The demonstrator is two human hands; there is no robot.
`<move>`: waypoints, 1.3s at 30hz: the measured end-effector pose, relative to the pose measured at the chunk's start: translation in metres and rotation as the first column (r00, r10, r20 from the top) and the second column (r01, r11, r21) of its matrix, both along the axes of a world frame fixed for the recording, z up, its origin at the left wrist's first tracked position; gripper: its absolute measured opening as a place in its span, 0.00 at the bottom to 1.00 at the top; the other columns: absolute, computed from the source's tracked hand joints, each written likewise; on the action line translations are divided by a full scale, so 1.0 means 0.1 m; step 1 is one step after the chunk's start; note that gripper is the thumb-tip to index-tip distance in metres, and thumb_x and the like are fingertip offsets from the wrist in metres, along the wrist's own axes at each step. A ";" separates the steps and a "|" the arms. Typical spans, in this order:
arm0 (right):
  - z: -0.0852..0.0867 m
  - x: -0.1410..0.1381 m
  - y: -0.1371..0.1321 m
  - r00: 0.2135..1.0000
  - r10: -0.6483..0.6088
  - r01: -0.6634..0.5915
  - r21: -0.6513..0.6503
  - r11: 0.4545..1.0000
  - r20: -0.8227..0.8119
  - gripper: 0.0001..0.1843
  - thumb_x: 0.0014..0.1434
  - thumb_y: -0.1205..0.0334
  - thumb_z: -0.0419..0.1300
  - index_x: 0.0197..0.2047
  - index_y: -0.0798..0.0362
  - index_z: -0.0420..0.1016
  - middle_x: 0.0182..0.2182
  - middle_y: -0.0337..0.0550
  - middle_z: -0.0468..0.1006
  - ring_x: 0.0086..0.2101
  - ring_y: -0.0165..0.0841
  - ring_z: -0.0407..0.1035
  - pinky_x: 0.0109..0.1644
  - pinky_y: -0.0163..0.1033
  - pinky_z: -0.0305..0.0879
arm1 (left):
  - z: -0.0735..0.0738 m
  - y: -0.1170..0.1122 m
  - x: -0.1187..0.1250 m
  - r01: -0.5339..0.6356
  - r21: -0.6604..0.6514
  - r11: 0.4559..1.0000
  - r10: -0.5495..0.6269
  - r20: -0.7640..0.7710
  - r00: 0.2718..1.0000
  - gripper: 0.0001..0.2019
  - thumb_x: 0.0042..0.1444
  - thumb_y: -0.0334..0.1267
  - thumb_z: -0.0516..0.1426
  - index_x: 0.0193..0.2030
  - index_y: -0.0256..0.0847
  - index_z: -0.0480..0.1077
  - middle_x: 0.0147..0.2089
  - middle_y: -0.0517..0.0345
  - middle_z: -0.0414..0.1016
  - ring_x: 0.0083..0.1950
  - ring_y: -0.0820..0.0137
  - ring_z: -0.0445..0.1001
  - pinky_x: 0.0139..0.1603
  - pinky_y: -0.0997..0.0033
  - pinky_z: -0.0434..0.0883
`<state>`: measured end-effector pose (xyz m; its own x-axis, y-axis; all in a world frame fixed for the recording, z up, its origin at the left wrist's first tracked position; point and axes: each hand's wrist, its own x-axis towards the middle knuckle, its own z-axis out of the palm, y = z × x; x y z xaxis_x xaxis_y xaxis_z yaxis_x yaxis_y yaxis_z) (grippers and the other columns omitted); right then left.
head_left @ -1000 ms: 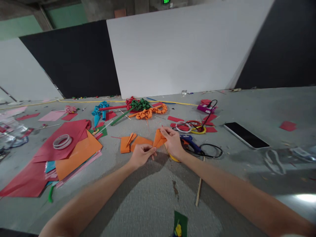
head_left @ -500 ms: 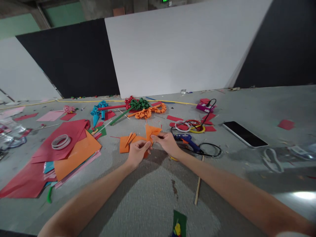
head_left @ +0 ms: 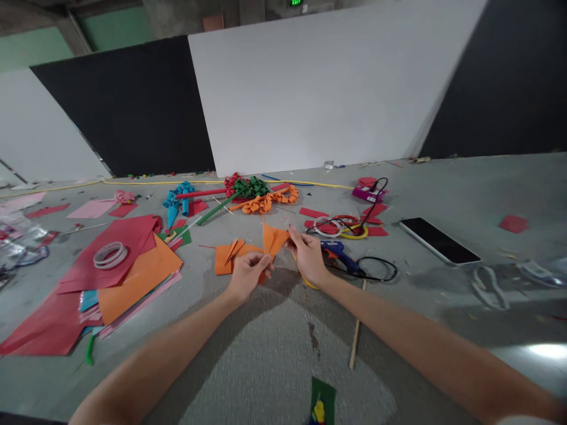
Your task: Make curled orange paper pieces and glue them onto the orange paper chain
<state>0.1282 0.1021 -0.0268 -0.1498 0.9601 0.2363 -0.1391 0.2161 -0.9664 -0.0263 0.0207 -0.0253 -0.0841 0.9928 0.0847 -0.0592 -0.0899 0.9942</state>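
Held up between my hands is a folded piece of orange paper (head_left: 273, 237). My left hand (head_left: 248, 273) pinches its lower end between thumb and fingers. At its right corner, the fingertips of my right hand (head_left: 309, 255) close on the paper. Flat on the floor behind my left hand lie orange paper pieces (head_left: 224, 260) with narrow folded strips on top. A blue hot glue gun (head_left: 340, 254) with a black cord rests just beyond my right hand, partly hidden by it.
Left lies a stack of coloured paper (head_left: 133, 289) with tape rolls (head_left: 110, 255) on it. Curled paper flowers (head_left: 251, 187) lie ahead. Right are a phone (head_left: 438, 240), tape rings (head_left: 354, 232) and a purple box (head_left: 368, 193). A wooden stick (head_left: 355, 342) lies in front.
My right hand has slid rightward and slightly up along the orange paper, from its middle to its right corner. My left hand keeps its pinch in about the same place.
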 end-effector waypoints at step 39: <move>0.22 0.01 -0.13 0.904 0.406 -0.416 0.055 0.908 0.132 0.26 0.54 0.39 0.67 0.25 0.54 0.74 0.22 0.37 0.70 0.25 0.29 0.62 0.32 0.37 0.60 | -0.04 0.03 -0.01 0.056 -0.022 0.998 -0.048 0.259 0.965 0.24 0.52 0.58 0.66 0.30 0.36 0.70 0.24 0.62 0.70 0.23 0.76 0.67 0.27 0.74 0.67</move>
